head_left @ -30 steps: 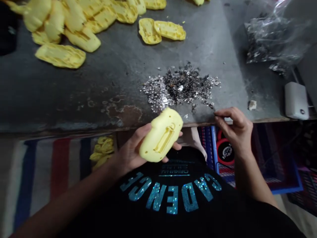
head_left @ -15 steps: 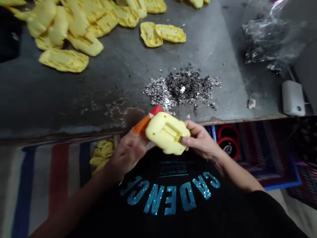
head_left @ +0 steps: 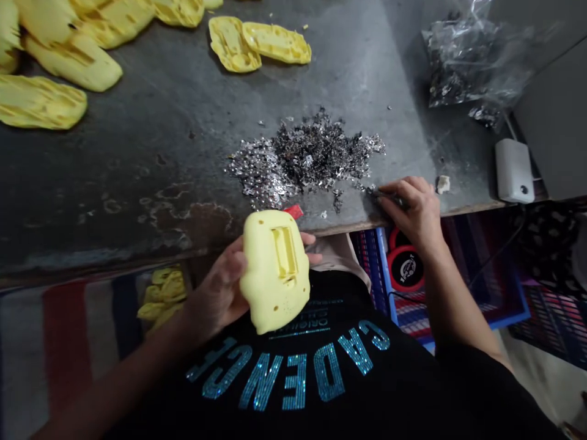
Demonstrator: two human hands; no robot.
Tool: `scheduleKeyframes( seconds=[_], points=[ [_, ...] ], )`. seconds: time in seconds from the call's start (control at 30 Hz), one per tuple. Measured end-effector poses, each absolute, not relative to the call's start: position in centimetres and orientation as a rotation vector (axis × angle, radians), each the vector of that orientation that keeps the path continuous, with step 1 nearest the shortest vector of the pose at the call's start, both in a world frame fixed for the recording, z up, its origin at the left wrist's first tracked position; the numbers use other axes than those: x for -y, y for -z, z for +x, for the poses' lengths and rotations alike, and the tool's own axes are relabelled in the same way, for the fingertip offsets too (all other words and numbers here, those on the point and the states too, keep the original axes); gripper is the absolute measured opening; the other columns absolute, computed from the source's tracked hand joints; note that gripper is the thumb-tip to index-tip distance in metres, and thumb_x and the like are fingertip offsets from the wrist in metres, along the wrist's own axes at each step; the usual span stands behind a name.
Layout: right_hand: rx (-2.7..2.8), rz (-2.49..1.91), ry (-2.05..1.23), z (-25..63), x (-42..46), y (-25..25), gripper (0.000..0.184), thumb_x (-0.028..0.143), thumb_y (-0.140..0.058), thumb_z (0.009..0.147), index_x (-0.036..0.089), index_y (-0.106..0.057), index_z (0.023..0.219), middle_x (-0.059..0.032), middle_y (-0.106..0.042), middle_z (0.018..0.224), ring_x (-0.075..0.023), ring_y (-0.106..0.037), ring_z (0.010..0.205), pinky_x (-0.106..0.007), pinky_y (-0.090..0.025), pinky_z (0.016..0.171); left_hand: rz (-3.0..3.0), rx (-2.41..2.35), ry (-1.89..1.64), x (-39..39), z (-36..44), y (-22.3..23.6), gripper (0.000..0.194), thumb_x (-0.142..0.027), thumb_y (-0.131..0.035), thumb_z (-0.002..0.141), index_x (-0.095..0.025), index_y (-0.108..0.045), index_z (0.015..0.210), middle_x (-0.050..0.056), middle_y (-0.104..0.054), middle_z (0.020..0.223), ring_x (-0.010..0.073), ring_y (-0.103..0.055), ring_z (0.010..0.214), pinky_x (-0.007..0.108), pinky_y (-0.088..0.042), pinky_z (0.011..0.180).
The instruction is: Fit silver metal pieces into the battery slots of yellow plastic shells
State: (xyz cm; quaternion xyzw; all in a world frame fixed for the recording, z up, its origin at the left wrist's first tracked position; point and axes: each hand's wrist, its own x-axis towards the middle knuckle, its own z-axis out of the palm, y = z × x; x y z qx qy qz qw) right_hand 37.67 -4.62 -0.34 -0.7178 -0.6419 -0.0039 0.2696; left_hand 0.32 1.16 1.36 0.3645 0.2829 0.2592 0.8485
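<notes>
My left hand point(head_left: 220, 284) is closed round a yellow plastic casing point(head_left: 270, 305), held in front of my chest with its rectangular recess facing up. The casing has small screw holes, and a red covering shows on a finger behind it. On the metal table lies a pile of small shiny metal pieces point(head_left: 316, 153). My right hand point(head_left: 413, 208) is at the pile's right end near the table edge, thumb and forefinger pinched together. Some metal pieces lie at its fingertips; whatever is between them is too small to make out.
Several yellow shell halves point(head_left: 43, 104) lie at the table's left, with two more point(head_left: 277, 43) farther back. A clear bag of metal pieces point(head_left: 458, 61) and a white box point(head_left: 514, 171) are at the right. Below the edge stand a blue crate point(head_left: 520, 305) and more yellow parts point(head_left: 162, 293).
My right hand has let go of the casing and moved right to the table edge. My left hand has turned the casing more upright. The view has shifted right.
</notes>
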Motion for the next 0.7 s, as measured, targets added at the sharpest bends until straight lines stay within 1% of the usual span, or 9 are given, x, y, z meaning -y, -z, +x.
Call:
scheduleKeyframes(
  seconds=[0.07,0.17,0.27,0.33,0.4,0.43,0.53,0.63,0.7],
  points=[
    [1.750,-1.955,-0.021,37.7,4.0,0.7,0.009,0.035,-0.075,0.108,0.030,-0.082,0.105,-0.0040,-0.079,0.102,-0.0305,-0.072,0.105,-0.048,-0.049,0.097,0.723,-0.582,-0.503,-0.9,0.4,-1.3,0.080,-0.079,-0.086,0.098,-0.031,-0.077,0.160,0.013,-0.085,0.152,0.0435,-0.087,0.131,0.045,-0.076,0.101],
    [1.716,-1.933,-0.131,37.6,4.0,0.3,0.013,0.035,-0.073,0.107,0.028,-0.078,0.097,-0.0043,-0.077,0.097,-0.0286,-0.071,0.099,-0.046,-0.048,0.094,0.683,-0.557,-0.466,-0.9,0.2,-0.9,0.075,-0.080,-0.085,0.098,-0.032,-0.081,0.155,0.011,-0.087,0.146,0.0428,-0.088,0.129,0.044,-0.076,0.100],
    [1.682,-1.911,-0.297,38.5,4.8,-0.5,0.018,0.039,-0.071,0.107,0.027,-0.074,0.094,-0.0042,-0.077,0.094,-0.0266,-0.070,0.092,-0.044,-0.048,0.089,0.625,-0.531,-0.414,-0.9,0.0,-0.6,0.075,-0.078,-0.084,0.101,-0.031,-0.078,0.158,0.011,-0.088,0.147,0.0415,-0.086,0.136,0.043,-0.074,0.107],
    [1.688,-1.937,-0.361,39.4,5.1,-0.9,0.018,0.039,-0.070,0.106,0.027,-0.073,0.093,-0.0043,-0.077,0.094,-0.0273,-0.071,0.093,-0.044,-0.049,0.088,0.579,-0.512,-0.375,-0.9,-0.1,-0.5,0.072,-0.077,-0.083,0.103,-0.028,-0.079,0.155,0.013,-0.087,0.148,0.0405,-0.084,0.140,0.042,-0.072,0.111],
    [1.690,-2.008,-0.296,39.9,5.2,-1.1,0.015,0.037,-0.073,0.104,0.027,-0.073,0.093,-0.0048,-0.077,0.095,-0.0294,-0.072,0.096,-0.046,-0.048,0.092,0.528,-0.491,-0.349,-0.8,0.0,-0.3,0.072,-0.077,-0.081,0.104,-0.026,-0.079,0.154,0.014,-0.087,0.149,0.0404,-0.084,0.140,0.044,-0.071,0.113],
    [1.679,-2.046,-0.216,39.8,5.1,-1.2,0.013,0.036,-0.073,0.103,0.027,-0.074,0.094,-0.0049,-0.078,0.096,-0.0300,-0.072,0.098,-0.047,-0.048,0.095,0.506,-0.482,-0.341,-0.7,0.0,-0.2,0.074,-0.077,-0.081,0.104,-0.026,-0.077,0.157,0.015,-0.087,0.149,0.0405,-0.084,0.140,0.044,-0.071,0.113],
    [1.676,-2.081,-0.008,38.7,4.5,-1.1,0.012,0.035,-0.070,0.107,0.028,-0.076,0.100,-0.0041,-0.078,0.098,-0.0292,-0.070,0.099,-0.049,-0.045,0.100,0.479,-0.476,-0.353,-0.6,0.1,0.0,0.080,-0.074,-0.083,0.103,-0.027,-0.071,0.167,0.016,-0.087,0.149,0.0393,-0.085,0.137,0.044,-0.071,0.114],
    [1.769,-2.058,0.048,37.0,3.7,-0.8,0.011,0.035,-0.069,0.109,0.029,-0.077,0.104,-0.0039,-0.079,0.102,-0.0299,-0.069,0.105,-0.047,-0.044,0.098,0.497,-0.471,-0.384,-0.6,0.4,-0.1,0.078,-0.071,-0.085,0.103,-0.026,-0.073,0.165,0.016,-0.087,0.149,0.0373,-0.084,0.140,0.040,-0.071,0.113],
    [1.815,-2.061,0.087,36.3,3.3,-0.4,0.009,0.033,-0.071,0.108,0.029,-0.076,0.103,-0.0044,-0.078,0.103,-0.0311,-0.067,0.107,-0.047,-0.043,0.097,0.520,-0.452,-0.407,-0.7,0.6,-0.3,0.072,-0.070,-0.084,0.105,-0.027,-0.076,0.162,0.015,-0.088,0.148,0.0353,-0.084,0.140,0.039,-0.071,0.112]
  ],
)
